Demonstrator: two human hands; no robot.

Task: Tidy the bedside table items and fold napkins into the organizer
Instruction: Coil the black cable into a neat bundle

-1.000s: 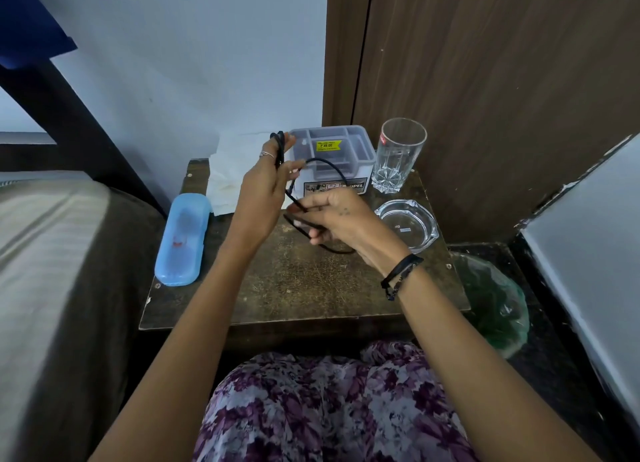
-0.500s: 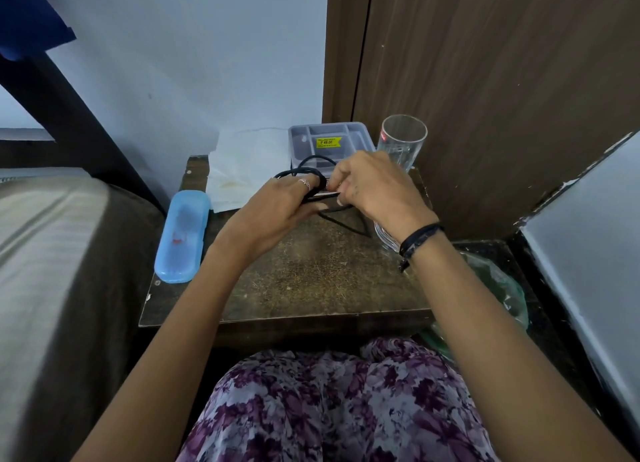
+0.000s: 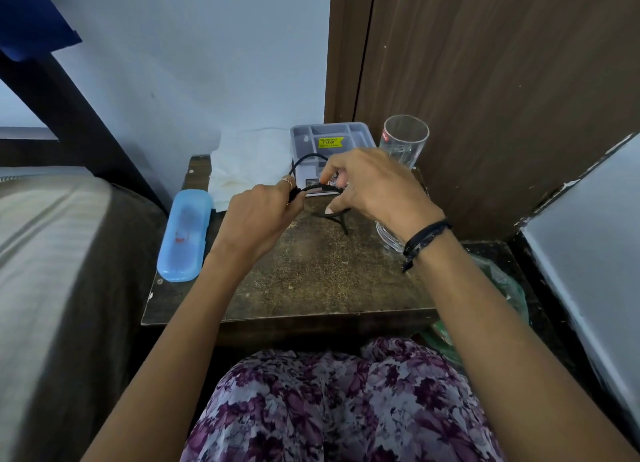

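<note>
Since a second ago both hands have dropped from chest height toward the back of the worktop (image 3: 311, 274), and the black cable (image 3: 309, 158) has gone from wide hanging loops to a tighter coil between them. Now the left hand (image 3: 258, 217) has its grip clenched on the gathered loops, while the right hand (image 3: 370, 184) pinches a strand just in front of the grey organizer (image 3: 363, 132); a loose tail trails on the wood below. Judging by this, tidying is only at the cable step: the coil is unfinished and nothing visible sits in the organizer's compartments. White napkins (image 3: 249, 160) lie rumpled and unfolded beside it against the wall. A blue case (image 3: 185, 235), a glass (image 3: 403, 139) and a clear dish partly hidden under the right wrist stand around the edges
</note>
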